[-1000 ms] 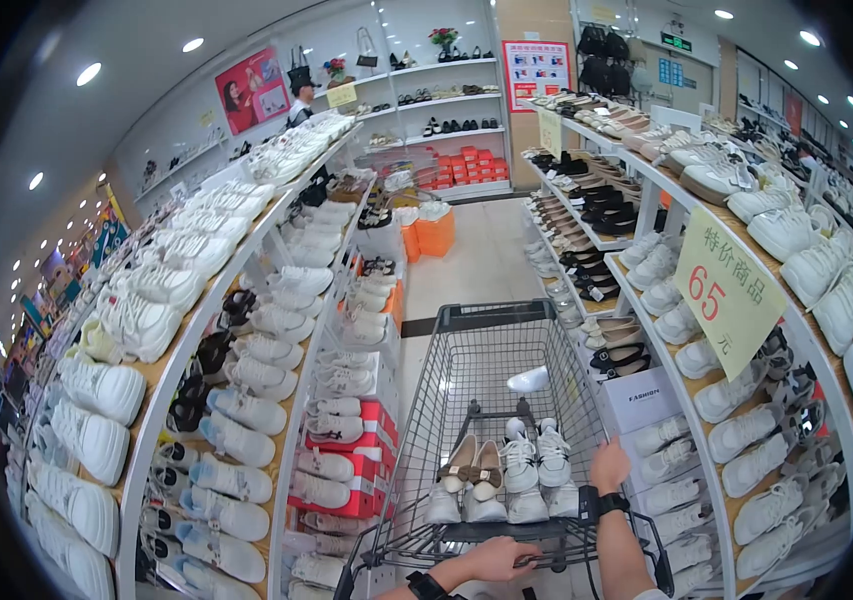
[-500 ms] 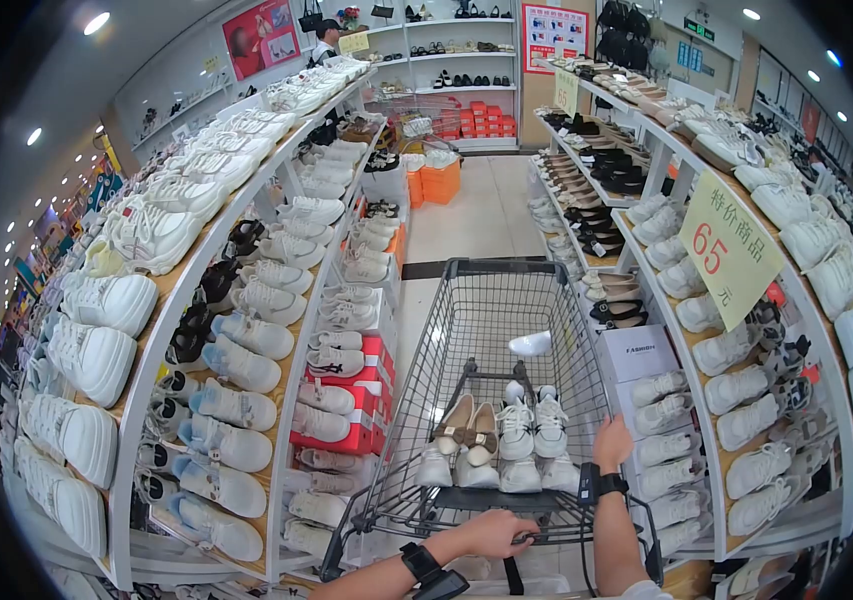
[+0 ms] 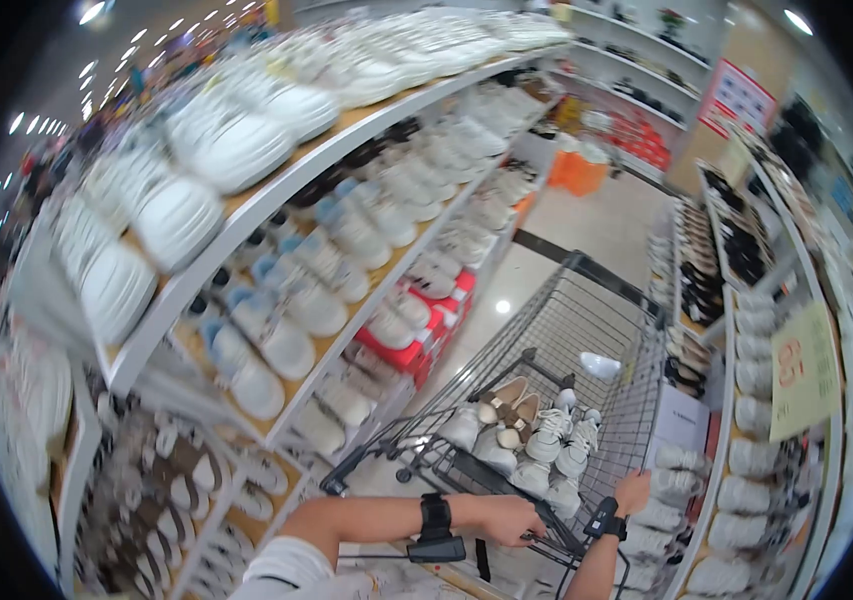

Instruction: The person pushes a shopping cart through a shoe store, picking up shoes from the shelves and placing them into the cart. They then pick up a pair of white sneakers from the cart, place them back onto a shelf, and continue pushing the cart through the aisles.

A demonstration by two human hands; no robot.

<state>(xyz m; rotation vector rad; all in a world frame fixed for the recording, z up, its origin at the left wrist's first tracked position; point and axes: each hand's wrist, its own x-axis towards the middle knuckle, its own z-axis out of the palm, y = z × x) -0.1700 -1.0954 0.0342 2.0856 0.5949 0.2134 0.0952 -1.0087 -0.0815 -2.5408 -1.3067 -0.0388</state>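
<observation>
A dark wire shopping cart [image 3: 618, 392] stands in the aisle, tilted in my view. My left hand [image 3: 513, 518] is closed round its push handle. At the cart's right side, my right hand [image 3: 632, 491] is curled on the upper rim, its fingers partly hidden. In the cart sit white lace-up sneakers [image 3: 549, 436], a pair of tan flats [image 3: 508, 402] and other white shoes [image 3: 463, 426]. A white object [image 3: 600, 365] lies further forward in the basket. Both wrists wear black straps with small devices.
Shelves of white sneakers [image 3: 311, 290] line the left side, above red shoe boxes [image 3: 430, 338]. On the right, more shoe shelves [image 3: 752, 455] carry a yellow price sign [image 3: 804, 372]. Orange boxes [image 3: 578, 174] stand on the floor ahead. Brown-and-white shoes [image 3: 163, 510] fill a low left shelf.
My view has turned left and tilted, so the cart now appears slanted and more of the left shelves shows. Both hands have stayed at the cart.
</observation>
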